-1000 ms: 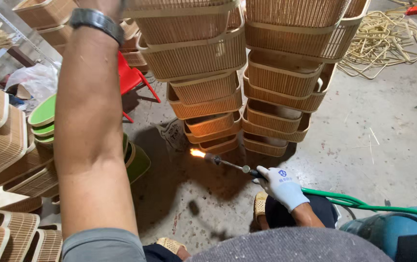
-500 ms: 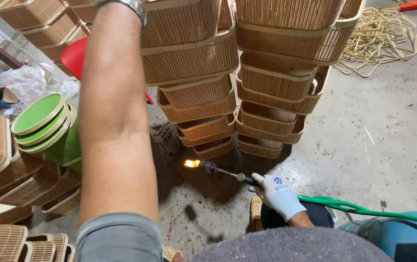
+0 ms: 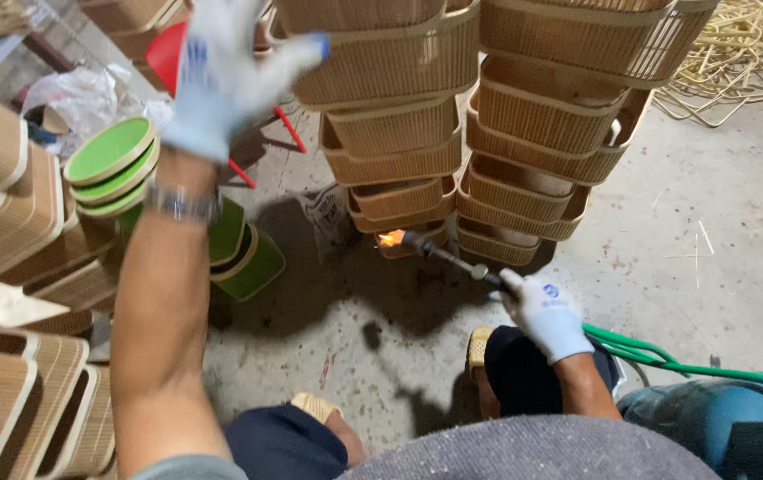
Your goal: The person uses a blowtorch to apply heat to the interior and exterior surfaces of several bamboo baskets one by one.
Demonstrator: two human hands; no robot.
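My right hand (image 3: 543,308), in a white glove, grips a metal gas torch (image 3: 442,256) with a small flame at its tip. The flame touches the lowest basket of a tall stack of woven bamboo baskets (image 3: 390,133). A second stack of baskets (image 3: 550,124) stands right beside it. My left hand (image 3: 226,76), also gloved and with a watch on the wrist, is raised with fingers spread near the top of the left stack and holds nothing.
A green hose (image 3: 666,360) runs from the torch to a blue gas cylinder (image 3: 710,418) at lower right. Green round lids (image 3: 110,164) and more baskets (image 3: 8,213) pile at the left. Loose bamboo strips (image 3: 737,62) lie at upper right. A red stool (image 3: 168,53) stands behind.
My left arm has pulled back from the top of the stack, so the gloved hand now shows, open. The torch flame has stayed at the bottom basket.
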